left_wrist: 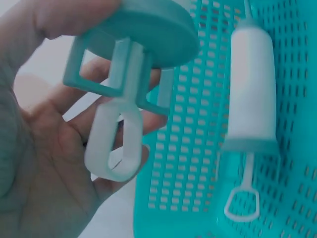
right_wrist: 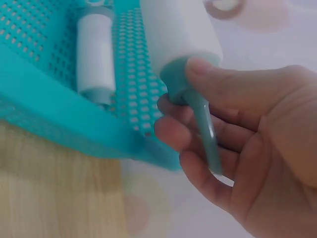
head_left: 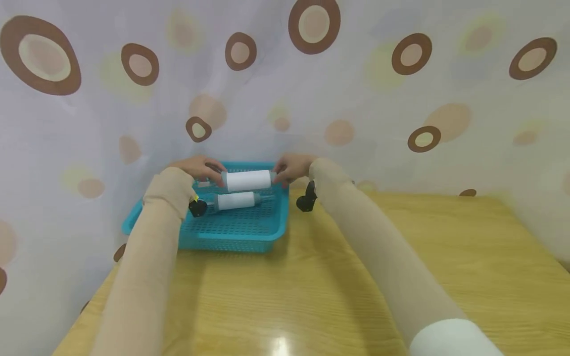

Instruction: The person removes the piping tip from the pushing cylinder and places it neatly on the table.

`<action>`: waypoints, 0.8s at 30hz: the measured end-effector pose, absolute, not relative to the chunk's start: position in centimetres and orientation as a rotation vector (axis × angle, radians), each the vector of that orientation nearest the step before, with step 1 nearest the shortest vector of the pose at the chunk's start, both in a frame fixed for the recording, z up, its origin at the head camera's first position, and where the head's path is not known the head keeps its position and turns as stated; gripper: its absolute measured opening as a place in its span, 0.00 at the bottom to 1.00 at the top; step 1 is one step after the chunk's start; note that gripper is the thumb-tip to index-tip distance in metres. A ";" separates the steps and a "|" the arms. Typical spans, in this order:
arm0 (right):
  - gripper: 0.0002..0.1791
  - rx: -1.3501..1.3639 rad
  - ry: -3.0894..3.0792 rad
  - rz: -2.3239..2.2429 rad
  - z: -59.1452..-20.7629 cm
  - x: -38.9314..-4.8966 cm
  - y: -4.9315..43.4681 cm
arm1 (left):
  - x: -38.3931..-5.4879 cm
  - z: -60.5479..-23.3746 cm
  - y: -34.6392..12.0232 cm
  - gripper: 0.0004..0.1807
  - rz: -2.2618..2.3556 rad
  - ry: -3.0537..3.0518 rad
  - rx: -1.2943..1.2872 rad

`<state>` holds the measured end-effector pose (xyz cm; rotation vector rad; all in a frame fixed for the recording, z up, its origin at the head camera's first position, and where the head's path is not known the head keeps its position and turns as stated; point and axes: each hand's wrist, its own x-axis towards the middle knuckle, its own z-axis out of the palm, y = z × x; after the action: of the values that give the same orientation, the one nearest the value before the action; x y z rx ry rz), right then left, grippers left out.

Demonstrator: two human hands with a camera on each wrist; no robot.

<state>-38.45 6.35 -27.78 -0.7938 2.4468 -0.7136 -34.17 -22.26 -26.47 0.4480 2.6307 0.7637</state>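
Observation:
A large syringe (head_left: 248, 181) with a white barrel is held level over the back of the blue basket (head_left: 240, 236), one hand at each end. My left hand (head_left: 199, 168) grips its collar end; the left wrist view shows the thumb over the round collar (left_wrist: 148, 34), with the pale ring handle (left_wrist: 115, 141) sticking out over the palm. At the other end my right hand (head_left: 294, 167) pinches the base of the tapered nozzle (right_wrist: 205, 129), thumb on top and fingers beneath. A second, similar syringe (head_left: 236, 200) lies in the basket, in front of the held one.
The basket stands at the left back of the wooden table (head_left: 338, 296), close to a patterned curtain (head_left: 356, 99). Its perforated floor shows around the second syringe. Black wrist cameras hang under both sleeves, the right one (head_left: 306, 198) just beside the basket's right rim.

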 end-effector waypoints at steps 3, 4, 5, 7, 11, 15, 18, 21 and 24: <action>0.19 -0.723 2.414 -0.870 -28.0 -38.4 8.2 | -34.3 -27.0 -21.3 0.32 0.810 2.633 0.498; 0.18 -0.697 2.403 -0.925 -28.0 -38.4 8.9 | -34.4 -27.1 -20.9 0.31 0.841 2.635 0.508; 0.18 -0.677 2.397 -0.974 -28.0 -38.4 9.5 | -34.5 -27.2 -20.5 0.31 0.881 2.636 0.517; 0.18 -0.635 2.381 -1.067 -27.8 -38.3 10.9 | -34.7 -27.3 -19.5 0.30 0.965 2.626 0.532; 0.16 -0.574 2.334 -1.232 -27.6 -38.3 13.7 | -35.2 -27.2 -17.3 0.29 1.051 2.625 0.559; 0.16 -0.549 2.285 -1.369 -27.9 -38.2 16.4 | -35.7 -27.2 -15.2 0.27 1.127 2.615 0.615; 0.21 -0.522 2.248 -1.495 -28.1 -37.8 18.7 | -36.0 -27.1 -13.3 0.26 1.219 2.589 0.677; 0.20 -0.474 2.164 -1.658 -28.6 -37.6 20.4 | -36.0 -27.3 -11.7 0.25 1.288 2.569 0.740; 0.11 -0.444 1.986 -1.877 -29.2 -37.3 21.5 | -35.8 -27.7 -10.4 0.24 1.366 2.541 0.789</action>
<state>-37.32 21.53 -29.18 -0.4436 1.9861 -1.8765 -35.78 -10.38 -27.74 0.7894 2.5411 1.3655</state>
